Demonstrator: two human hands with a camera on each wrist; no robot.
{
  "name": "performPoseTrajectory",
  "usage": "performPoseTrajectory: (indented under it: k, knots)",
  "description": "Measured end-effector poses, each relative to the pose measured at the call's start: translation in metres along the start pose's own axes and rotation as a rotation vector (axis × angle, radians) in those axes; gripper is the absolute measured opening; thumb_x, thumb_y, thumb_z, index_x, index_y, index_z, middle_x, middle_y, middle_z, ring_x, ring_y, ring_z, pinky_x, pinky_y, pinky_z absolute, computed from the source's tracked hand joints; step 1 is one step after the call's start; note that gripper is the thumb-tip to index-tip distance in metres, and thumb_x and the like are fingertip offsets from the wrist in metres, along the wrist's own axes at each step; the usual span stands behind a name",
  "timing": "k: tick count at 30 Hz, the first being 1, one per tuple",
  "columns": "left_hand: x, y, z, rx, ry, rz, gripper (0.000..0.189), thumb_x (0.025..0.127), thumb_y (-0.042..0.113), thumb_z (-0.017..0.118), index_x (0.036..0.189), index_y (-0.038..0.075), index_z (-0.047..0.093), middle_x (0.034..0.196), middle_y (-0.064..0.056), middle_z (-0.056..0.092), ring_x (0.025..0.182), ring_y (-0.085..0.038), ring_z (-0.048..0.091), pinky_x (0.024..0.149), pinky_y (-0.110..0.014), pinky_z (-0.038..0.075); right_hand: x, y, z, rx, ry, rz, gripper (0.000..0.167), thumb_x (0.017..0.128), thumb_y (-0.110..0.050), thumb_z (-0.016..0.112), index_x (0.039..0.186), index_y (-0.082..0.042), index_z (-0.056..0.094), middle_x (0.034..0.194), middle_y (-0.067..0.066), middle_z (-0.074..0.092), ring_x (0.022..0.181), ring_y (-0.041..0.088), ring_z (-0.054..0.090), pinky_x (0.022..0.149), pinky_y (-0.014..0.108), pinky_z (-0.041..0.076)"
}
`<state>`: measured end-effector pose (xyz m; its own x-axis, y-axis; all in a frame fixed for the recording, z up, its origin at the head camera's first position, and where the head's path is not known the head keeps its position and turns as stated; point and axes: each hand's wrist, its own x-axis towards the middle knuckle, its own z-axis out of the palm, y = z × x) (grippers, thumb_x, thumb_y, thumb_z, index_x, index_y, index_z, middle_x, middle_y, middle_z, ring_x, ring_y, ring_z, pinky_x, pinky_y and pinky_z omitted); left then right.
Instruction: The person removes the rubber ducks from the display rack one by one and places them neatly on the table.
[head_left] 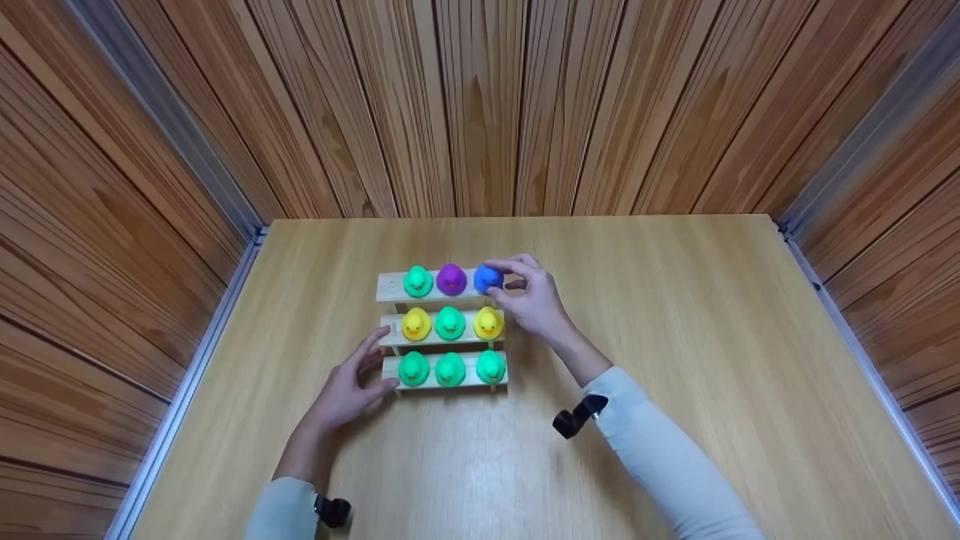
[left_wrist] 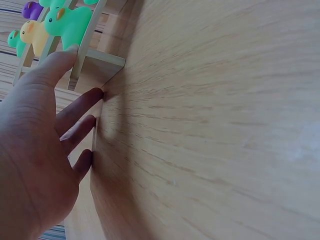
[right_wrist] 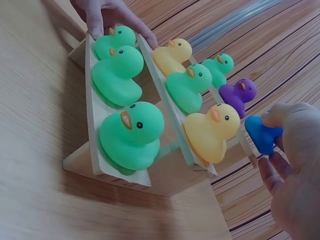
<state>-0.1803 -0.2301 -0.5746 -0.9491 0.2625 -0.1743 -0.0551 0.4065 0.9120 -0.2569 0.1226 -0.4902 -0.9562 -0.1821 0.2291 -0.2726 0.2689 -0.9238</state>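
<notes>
A three-tier wooden stand (head_left: 390, 289) holds rows of rubber ducks. At the right end of the top tier, my right hand (head_left: 531, 298) pinches a blue rubber duck (right_wrist: 262, 134) between thumb and fingers. Beside it sit a purple duck (head_left: 451, 279) and a green duck (head_left: 418, 281). The middle tier bears a yellow duck (head_left: 415, 324), a green duck (head_left: 450, 323) and another yellow duck (head_left: 488, 323). Three green ducks (head_left: 450, 369) line the bottom tier. My left hand (head_left: 351, 386) rests against the stand's left end, fingers spread and its thumb at the bottom tier.
The stand is on a light wooden table (head_left: 675, 337), left of its middle. Wood-plank walls (head_left: 480, 112) rise behind and at both sides, with metal strips (head_left: 202, 360) along the side edges. A small black device (head_left: 580, 416) sits at the right wrist, another (head_left: 332, 511) at the left.
</notes>
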Motion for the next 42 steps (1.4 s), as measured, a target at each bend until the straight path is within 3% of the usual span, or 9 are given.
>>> performPoseTrajectory:
  k: [6, 11, 21, 29, 33, 38, 42]
  knots:
    - [0.0, -0.001, -0.001, 0.012, 0.008, -0.014, 0.089, 0.105, 0.029, 0.083, 0.176, 0.046, 0.032, 0.182, -0.014, 0.043, 0.17, -0.044, 0.04, 0.138, -0.068, 0.034, 0.0, 0.003, -0.006, 0.006, 0.023, -0.015, 0.04, 0.1, 0.003, 0.078, 0.14, 0.001, 0.076, 0.133, 0.022, 0.064, 0.133, 0.035, 0.066, 0.115, 0.057, 0.061]
    - [0.002, -0.002, -0.001, 0.037, 0.02, -0.011, 0.088, 0.105, 0.029, 0.083, 0.175, 0.045, 0.033, 0.182, -0.014, 0.043, 0.17, -0.045, 0.041, 0.138, -0.067, 0.035, -0.001, 0.006, -0.015, -0.015, 0.043, -0.038, 0.04, 0.098, 0.005, 0.079, 0.138, 0.002, 0.077, 0.133, 0.023, 0.065, 0.131, 0.034, 0.066, 0.113, 0.052, 0.063]
    - [0.002, -0.002, -0.001, 0.039, 0.018, 0.001, 0.087, 0.106, 0.028, 0.082, 0.175, 0.045, 0.032, 0.181, -0.014, 0.045, 0.168, -0.045, 0.044, 0.137, -0.068, 0.035, -0.009, 0.018, -0.035, -0.023, 0.066, -0.034, 0.041, 0.1, 0.006, 0.077, 0.141, 0.001, 0.075, 0.136, 0.023, 0.064, 0.136, 0.037, 0.066, 0.118, 0.053, 0.06]
    - [0.002, -0.001, 0.001, 0.019, 0.007, -0.011, 0.091, 0.106, 0.028, 0.081, 0.178, 0.044, 0.027, 0.183, -0.015, 0.041, 0.17, -0.045, 0.041, 0.138, -0.068, 0.035, -0.015, 0.031, -0.051, -0.03, 0.104, -0.03, 0.041, 0.098, 0.009, 0.077, 0.139, 0.002, 0.076, 0.134, 0.024, 0.066, 0.133, 0.036, 0.067, 0.112, 0.031, 0.061]
    - [0.002, -0.001, 0.002, 0.021, 0.008, -0.017, 0.092, 0.106, 0.028, 0.081, 0.178, 0.044, 0.026, 0.182, -0.015, 0.042, 0.169, -0.045, 0.041, 0.137, -0.069, 0.034, -0.017, 0.036, -0.058, -0.033, 0.12, -0.021, 0.041, 0.098, 0.009, 0.078, 0.139, 0.002, 0.076, 0.132, 0.023, 0.066, 0.132, 0.034, 0.067, 0.11, 0.025, 0.06]
    - [0.002, 0.0, 0.003, 0.036, 0.02, -0.013, 0.091, 0.104, 0.027, 0.083, 0.176, 0.046, 0.03, 0.179, -0.014, 0.047, 0.168, -0.043, 0.045, 0.138, -0.068, 0.035, -0.018, 0.04, -0.062, -0.039, 0.141, -0.017, 0.04, 0.097, 0.01, 0.078, 0.136, 0.002, 0.078, 0.129, 0.024, 0.066, 0.13, 0.034, 0.067, 0.108, 0.026, 0.06]
    - [0.002, 0.0, 0.004, 0.039, 0.028, -0.017, 0.089, 0.105, 0.027, 0.083, 0.175, 0.046, 0.031, 0.179, -0.014, 0.048, 0.168, -0.043, 0.045, 0.138, -0.068, 0.034, -0.018, 0.045, -0.062, -0.026, 0.143, -0.01, 0.039, 0.097, 0.01, 0.078, 0.136, 0.003, 0.078, 0.129, 0.025, 0.066, 0.132, 0.037, 0.068, 0.111, 0.034, 0.062]
